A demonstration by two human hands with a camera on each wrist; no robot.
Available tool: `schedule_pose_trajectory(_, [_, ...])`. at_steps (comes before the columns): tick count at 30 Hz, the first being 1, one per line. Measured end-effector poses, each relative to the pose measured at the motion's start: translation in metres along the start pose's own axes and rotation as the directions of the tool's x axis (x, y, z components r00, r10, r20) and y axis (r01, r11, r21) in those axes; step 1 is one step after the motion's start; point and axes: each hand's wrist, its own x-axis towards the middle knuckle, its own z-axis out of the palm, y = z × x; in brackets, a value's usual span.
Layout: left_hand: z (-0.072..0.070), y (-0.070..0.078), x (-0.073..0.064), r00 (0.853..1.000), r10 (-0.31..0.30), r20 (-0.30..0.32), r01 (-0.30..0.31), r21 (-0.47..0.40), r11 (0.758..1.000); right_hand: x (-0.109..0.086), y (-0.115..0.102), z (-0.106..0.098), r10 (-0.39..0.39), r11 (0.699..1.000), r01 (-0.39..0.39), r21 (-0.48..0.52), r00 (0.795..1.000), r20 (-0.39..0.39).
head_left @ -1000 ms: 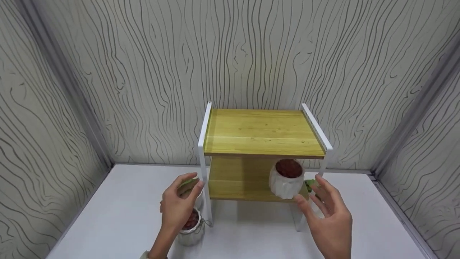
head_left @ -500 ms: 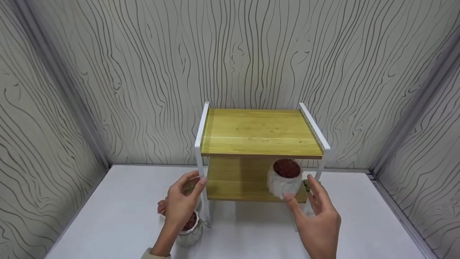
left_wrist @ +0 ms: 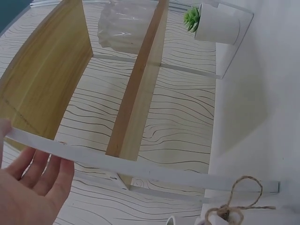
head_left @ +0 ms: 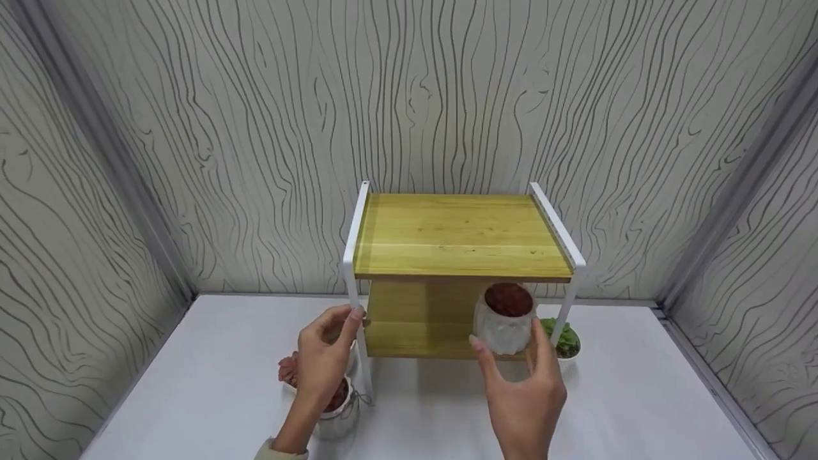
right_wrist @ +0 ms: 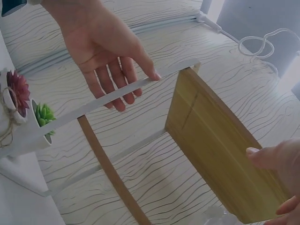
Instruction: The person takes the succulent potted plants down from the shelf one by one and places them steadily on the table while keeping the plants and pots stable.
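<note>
A white metal rack with wooden shelves (head_left: pixel 463 233) stands on the table. My left hand (head_left: pixel 326 348) grips its left front post (left_wrist: pixel 103 161), thumb on the near side and fingers behind. On the lower shelf (head_left: pixel 409 338), at the right, sits a glossy white fluted pot (head_left: pixel 503 332) with a dark red top. My right hand (head_left: pixel 527 402) is spread in front of that pot, thumb toward its left and fingers toward its right; no contact shows. In the left wrist view the pot (left_wrist: pixel 124 28) has no fingers around it.
Left of the rack stand a red succulent (head_left: pixel 289 368) and a white pot with a twine bow (head_left: pixel 339 418), partly behind my left arm. A green succulent (head_left: pixel 563 335) in a white pot stands by the right post. Patterned walls (head_left: pixel 447 96) enclose the table (head_left: pixel 211 383).
My right hand has moved left, in front of the fluted pot, uncovering the green succulent. My left hand's thumb and fingers have come together on the left post. The pot stays on its shelf.
</note>
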Motion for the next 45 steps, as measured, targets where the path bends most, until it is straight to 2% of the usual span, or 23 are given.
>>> schedule_pose_trajectory(7, [0.002, 0.003, 0.000, 0.999, -0.001, -0.036, 0.002, 0.015, 1.000, -0.004, 0.005, 0.020, -0.008, 0.999, 0.002, -0.050, 0.993, -0.122])
schedule_pose_trajectory(13, [0.004, 0.005, 0.000, 0.998, 0.022, -0.052, -0.022, 0.008, 1.000, -0.005, 0.009, 0.035, 0.028, 0.999, -0.035, -0.035, 0.985, -0.172])
schedule_pose_trajectory(24, [-0.001, 0.004, -0.002, 0.998, 0.065, -0.023, -0.066, -0.028, 0.997, -0.003, 0.012, 0.058, 0.115, 0.993, -0.119, -0.002, 0.967, -0.226])
schedule_pose_trajectory(33, [-0.005, 0.009, 0.004, 0.997, 0.003, 0.074, -0.002, -0.013, 1.000, 0.009, 0.020, 0.070, 0.104, 0.995, -0.100, 0.029, 0.946, -0.308])
schedule_pose_trajectory(39, [-0.007, 0.009, 0.005, 0.995, -0.014, 0.098, 0.015, -0.010, 1.000, 0.017, 0.021, 0.078, 0.083, 0.996, -0.064, 0.068, 0.936, -0.341])
schedule_pose_trajectory(45, [-0.008, 0.010, 0.005, 0.994, -0.020, 0.108, 0.021, -0.009, 1.000, 0.024, 0.021, 0.079, 0.106, 0.993, -0.082, 0.084, 0.934, -0.341])
